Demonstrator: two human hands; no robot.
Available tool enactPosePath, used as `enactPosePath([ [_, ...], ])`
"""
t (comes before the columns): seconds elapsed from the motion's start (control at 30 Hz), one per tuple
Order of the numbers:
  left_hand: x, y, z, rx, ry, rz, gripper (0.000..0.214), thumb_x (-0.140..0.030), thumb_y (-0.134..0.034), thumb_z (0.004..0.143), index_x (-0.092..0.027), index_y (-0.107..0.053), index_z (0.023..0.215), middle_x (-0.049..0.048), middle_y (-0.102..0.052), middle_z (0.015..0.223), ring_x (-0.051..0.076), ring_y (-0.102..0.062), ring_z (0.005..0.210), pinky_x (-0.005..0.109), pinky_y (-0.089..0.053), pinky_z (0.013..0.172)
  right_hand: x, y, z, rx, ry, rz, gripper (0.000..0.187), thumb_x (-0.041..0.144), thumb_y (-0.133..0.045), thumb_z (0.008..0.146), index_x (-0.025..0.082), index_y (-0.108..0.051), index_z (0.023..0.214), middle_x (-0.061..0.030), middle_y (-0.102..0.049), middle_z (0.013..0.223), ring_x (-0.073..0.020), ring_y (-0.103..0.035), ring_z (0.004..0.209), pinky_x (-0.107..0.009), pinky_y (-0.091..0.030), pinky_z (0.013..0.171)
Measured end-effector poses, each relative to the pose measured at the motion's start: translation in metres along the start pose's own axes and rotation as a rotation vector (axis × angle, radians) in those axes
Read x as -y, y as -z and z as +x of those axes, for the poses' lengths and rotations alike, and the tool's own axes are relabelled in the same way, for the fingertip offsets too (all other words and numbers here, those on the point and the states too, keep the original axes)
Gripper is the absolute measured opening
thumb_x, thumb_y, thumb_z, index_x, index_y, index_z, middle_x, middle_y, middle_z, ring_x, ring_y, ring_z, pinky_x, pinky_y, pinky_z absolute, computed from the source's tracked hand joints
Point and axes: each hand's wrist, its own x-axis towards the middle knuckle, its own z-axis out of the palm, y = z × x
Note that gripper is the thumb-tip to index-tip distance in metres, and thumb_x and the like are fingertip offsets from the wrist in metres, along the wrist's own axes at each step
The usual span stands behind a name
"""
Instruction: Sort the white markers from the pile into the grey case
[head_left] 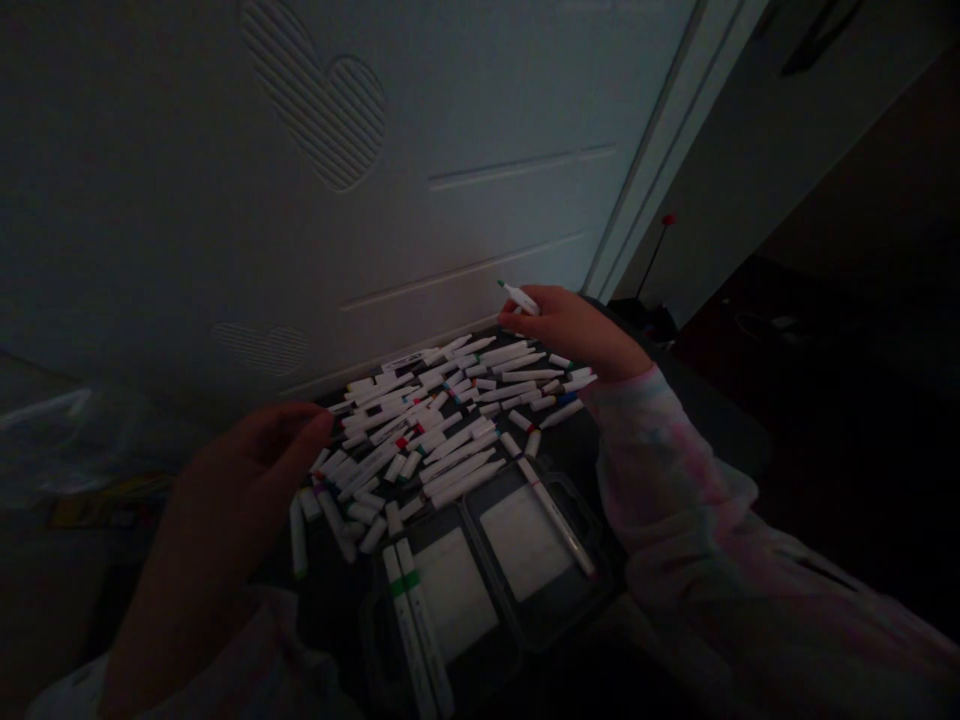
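Observation:
The scene is dim. A heap of several white markers point(435, 420) with coloured bands lies on a dark surface before a white panelled wall. My right hand point(577, 330) is at the far right of the heap, closed round a white marker point(519, 296) with a green tip that sticks up to the left. My left hand point(247, 470) hovers at the heap's near left edge, fingers loosely curled, fingertips close to the markers; nothing shows in it. In front lies an open dark case point(480, 590) with two pale panels. Two markers point(412, 620) lie along its left half, one point(559, 520) across its right half.
The white wall point(420, 180) with a striped heart relief stands close behind the heap. A dark doorway and floor open at the right. A crumpled clear bag point(67, 430) lies at the left. A thin rod with a red tip point(664, 225) leans by the door frame.

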Motion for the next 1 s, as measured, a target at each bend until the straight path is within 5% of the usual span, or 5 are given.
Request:
enactPosePath([
  [1.0, -0.0008, 0.0005, -0.0014, 0.008, -0.009, 0.009, 0.028, -0.045, -0.047, 0.072, -0.023, -0.061, 0.083, -0.0031, -0.064, 0.076, 0.014, -0.058, 0.066, 0.026, -0.044, 0.061, 0.0029, -0.0018, 0.0003, 0.020, -0.008, -0.036, 0.022, 0.034, -0.048, 0.076, 0.014, -0.056, 0.076, -0.0018, -0.054, 0.069, -0.0119, -0.045, 0.061, -0.024, -0.031, 0.055],
])
